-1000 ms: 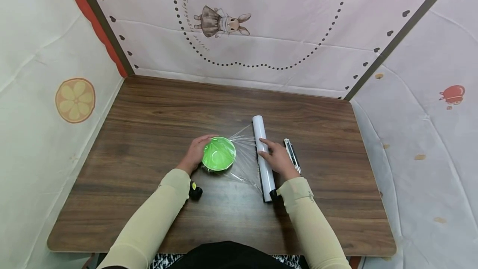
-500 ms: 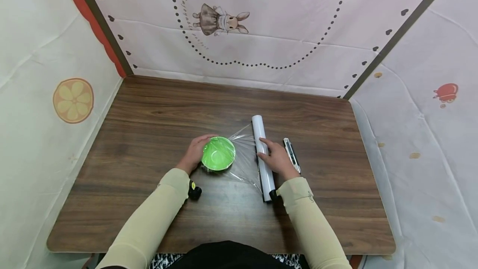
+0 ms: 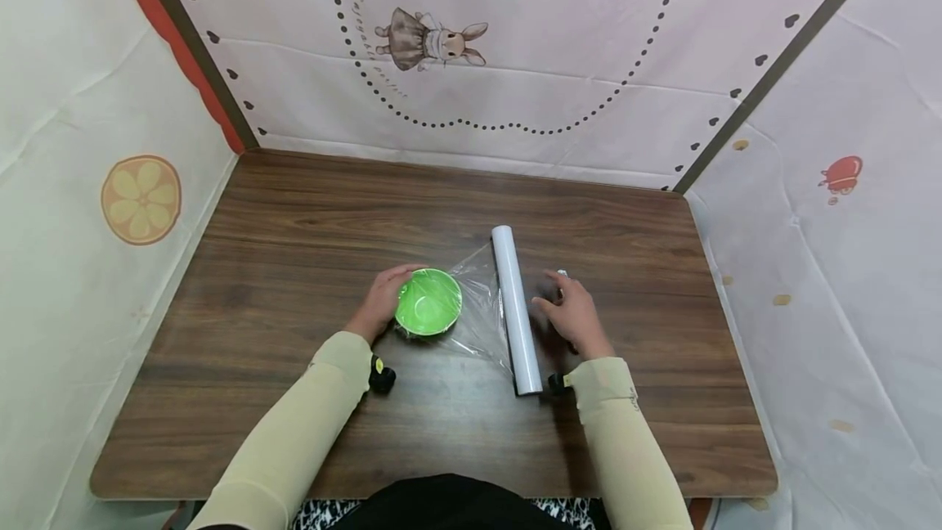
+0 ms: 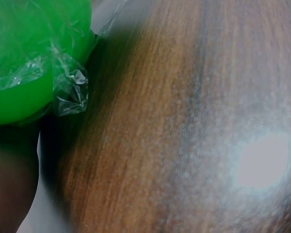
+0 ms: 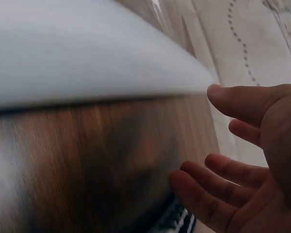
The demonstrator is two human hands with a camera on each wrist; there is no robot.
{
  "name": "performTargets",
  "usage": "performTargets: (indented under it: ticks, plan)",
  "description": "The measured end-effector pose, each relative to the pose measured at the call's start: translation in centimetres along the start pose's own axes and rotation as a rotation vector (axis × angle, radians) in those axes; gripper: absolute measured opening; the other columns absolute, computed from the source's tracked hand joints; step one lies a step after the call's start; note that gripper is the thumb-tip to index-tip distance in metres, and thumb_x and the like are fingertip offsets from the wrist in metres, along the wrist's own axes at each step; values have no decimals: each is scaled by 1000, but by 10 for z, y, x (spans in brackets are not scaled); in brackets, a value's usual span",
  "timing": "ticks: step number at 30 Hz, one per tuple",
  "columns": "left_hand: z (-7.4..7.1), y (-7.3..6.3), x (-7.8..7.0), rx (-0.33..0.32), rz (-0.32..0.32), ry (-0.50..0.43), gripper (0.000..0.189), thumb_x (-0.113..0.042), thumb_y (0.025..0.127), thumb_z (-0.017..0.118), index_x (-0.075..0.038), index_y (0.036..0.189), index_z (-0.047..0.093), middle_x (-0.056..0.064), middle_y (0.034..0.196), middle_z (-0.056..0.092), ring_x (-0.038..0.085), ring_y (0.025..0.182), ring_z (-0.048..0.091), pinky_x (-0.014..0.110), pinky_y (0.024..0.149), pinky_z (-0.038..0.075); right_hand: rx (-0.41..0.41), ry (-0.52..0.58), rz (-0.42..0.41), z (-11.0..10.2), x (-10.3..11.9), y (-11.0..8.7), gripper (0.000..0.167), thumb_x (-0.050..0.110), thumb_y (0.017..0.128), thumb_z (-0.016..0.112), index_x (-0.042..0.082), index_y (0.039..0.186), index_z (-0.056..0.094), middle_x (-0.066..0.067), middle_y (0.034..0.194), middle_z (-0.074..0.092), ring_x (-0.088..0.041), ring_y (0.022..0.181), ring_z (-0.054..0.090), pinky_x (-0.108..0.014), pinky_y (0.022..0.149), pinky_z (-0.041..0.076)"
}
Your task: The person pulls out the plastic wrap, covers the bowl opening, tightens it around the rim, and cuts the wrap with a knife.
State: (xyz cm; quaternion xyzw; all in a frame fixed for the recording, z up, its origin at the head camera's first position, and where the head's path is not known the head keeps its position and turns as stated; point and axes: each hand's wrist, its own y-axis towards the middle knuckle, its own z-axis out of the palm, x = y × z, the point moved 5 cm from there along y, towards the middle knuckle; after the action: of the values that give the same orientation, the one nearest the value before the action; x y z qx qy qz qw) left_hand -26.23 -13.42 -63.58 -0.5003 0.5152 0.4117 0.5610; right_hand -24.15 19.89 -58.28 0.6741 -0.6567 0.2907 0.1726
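A green bowl (image 3: 428, 303) stands on the table, with clear plastic wrap stretched over its top. My left hand (image 3: 381, 301) holds the bowl by its left side; in the left wrist view, crumpled film (image 4: 70, 87) hangs from the rim. The film (image 3: 478, 301) runs right to a white roll of cling film (image 3: 517, 309), which lies lengthwise. My right hand (image 3: 576, 316) is apart from the roll, fingers spread and loosely bent, over a utility knife (image 5: 177, 216). The hand hides most of that knife in the head view.
The wooden table (image 3: 331, 211) has pale printed cloth walls at its back and both sides. Its front edge lies close to the person's body.
My right hand has left the cling film roll and moved right, over the utility knife. The left hand stays at the bowl. The head view has shifted slightly.
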Motion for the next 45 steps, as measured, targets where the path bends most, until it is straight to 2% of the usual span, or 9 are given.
performTargets:
  ticks: [7,9,14,17,24,31,40,45]
  plan:
    - [4,-14,-31,29,4,20,37,-8,102,36,8,129,57,26,136,54,36,133,44,46,113,31,-92,44,60,-25,-22,-6,54,28,89,69,13,138,53,-20,128,58,-30,97,65,-41,76,54]
    - [5,-15,-32,31,6,13,36,-8,102,36,8,128,57,26,136,54,36,132,44,45,113,31,-98,38,85,-28,-29,-7,53,28,89,68,13,137,53,-19,128,58,-32,101,64,-42,77,54]
    - [5,-16,-33,32,5,5,36,-8,103,37,8,128,57,25,135,55,34,131,45,36,109,35,-77,0,152,-30,-44,-9,53,31,90,68,12,137,53,-21,131,57,-36,112,60,-49,89,50]
    - [5,-16,-33,28,3,5,36,-8,102,37,8,128,57,25,135,55,33,130,46,33,107,36,-58,-2,178,-27,-49,-9,55,32,88,68,10,136,53,-22,127,59,-36,112,59,-50,92,48]
    - [5,-15,-31,31,4,10,36,-8,103,37,8,128,57,26,136,54,34,132,44,42,111,33,-39,-24,196,-16,-55,-10,61,37,85,71,7,135,53,-19,115,66,-32,100,61,-45,86,49]
    - [4,-14,-30,37,0,3,36,-8,103,36,8,129,56,26,137,53,35,133,43,44,112,31,-55,-74,224,-8,-55,-8,68,40,84,72,4,137,50,-20,114,58,-32,96,55,-46,85,46]
    - [4,-14,-28,34,-7,-1,37,-8,103,37,7,129,56,25,138,52,35,134,42,46,113,30,-89,-92,243,-8,-55,-8,58,32,84,70,5,133,55,-19,112,62,-31,94,57,-45,81,47]
    - [4,-14,-27,35,-8,-3,36,-9,103,37,7,129,57,24,137,53,33,133,44,41,111,33,-107,-85,236,-7,-55,-10,50,27,83,71,5,127,61,-18,109,64,-30,92,58,-42,78,46]
